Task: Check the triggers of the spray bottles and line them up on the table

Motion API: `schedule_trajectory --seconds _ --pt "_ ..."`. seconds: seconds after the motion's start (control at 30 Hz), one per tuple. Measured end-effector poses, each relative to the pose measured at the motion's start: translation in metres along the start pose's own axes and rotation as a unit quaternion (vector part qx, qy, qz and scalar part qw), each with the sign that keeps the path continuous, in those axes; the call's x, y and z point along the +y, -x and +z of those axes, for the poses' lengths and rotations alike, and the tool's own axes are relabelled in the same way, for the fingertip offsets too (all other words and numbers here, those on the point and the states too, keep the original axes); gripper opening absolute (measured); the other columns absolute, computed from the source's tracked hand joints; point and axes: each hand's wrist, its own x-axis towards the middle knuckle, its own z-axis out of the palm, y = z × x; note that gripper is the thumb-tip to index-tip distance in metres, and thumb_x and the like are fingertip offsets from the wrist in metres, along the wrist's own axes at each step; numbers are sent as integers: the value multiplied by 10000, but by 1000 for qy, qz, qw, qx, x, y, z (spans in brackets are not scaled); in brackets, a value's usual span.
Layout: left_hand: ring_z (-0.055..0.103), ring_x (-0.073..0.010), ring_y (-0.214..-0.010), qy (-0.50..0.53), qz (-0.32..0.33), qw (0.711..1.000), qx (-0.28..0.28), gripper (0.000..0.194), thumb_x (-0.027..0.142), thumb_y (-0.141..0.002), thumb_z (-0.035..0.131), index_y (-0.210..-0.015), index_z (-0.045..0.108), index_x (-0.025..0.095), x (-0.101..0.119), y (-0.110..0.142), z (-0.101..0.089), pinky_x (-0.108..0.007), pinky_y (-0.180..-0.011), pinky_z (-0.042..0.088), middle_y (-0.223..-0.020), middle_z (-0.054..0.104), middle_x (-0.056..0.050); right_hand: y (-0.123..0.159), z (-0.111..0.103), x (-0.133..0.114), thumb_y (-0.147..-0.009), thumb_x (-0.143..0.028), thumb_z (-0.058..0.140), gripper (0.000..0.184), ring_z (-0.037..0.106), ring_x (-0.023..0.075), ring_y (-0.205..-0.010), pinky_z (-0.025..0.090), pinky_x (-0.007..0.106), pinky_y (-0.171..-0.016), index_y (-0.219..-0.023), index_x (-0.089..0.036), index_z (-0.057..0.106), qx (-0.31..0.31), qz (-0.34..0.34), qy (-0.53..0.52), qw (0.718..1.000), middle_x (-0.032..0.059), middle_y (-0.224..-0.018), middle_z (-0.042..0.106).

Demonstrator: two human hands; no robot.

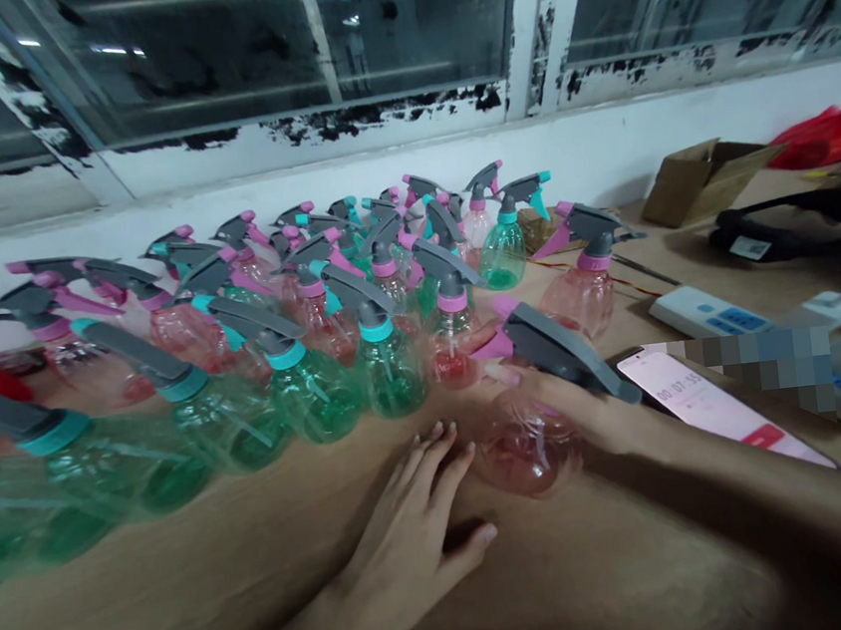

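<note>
My right hand (576,404) is closed around the neck of a pink spray bottle (529,454) with a grey and pink trigger head. This bottle tilts a little, and whether its base rests on the table I cannot tell. Just left of it, my left hand (409,527) lies low over the table with fingers spread, holding nothing. Beyond both hands stand several rows of spray bottles. Green ones with teal collars, such as this green spray bottle (391,373), line the front left. Another pink spray bottle (455,346) stands just behind my right fingers.
A phone (715,404) showing a timer lies right of my right forearm. Farther right are a white power strip (706,310), a black strap-like object (780,232), an open cardboard box (703,180) and red plastic (834,136). A windowed wall (314,161) bounds the table's back.
</note>
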Motion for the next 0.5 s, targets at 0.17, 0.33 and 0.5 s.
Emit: schedule_trajectory --seconds 0.17,0.33,0.5 --pt "296 -298 -1348 2 0 1000 -1 599 409 -892 563 -1396 350 166 0 -1 -1 -485 -1055 327 -1480 318 -126 -4 -1 -1 -829 -412 598 205 636 194 -791 517 332 -713 -921 -240 660 14 -9 -23 1000 16 -806 674" --pt "293 -295 -1349 -2 9 1000 7 596 427 -900 545 -1392 352 151 -1 0 0 -487 -1058 322 -1481 314 -131 -6 -5 -3 -783 -408 654 189 561 151 -665 480 295 -669 -732 -231 612 69 -56 72 993 -16 -695 587" --pt "297 -298 -1347 -3 9 1000 13 592 425 -902 540 -1396 347 163 -1 0 1 -490 -1055 324 -1477 322 -127 -4 -4 2 -825 -433 595 209 568 155 -643 490 302 -641 -793 -229 620 64 -34 58 996 -13 -675 587"
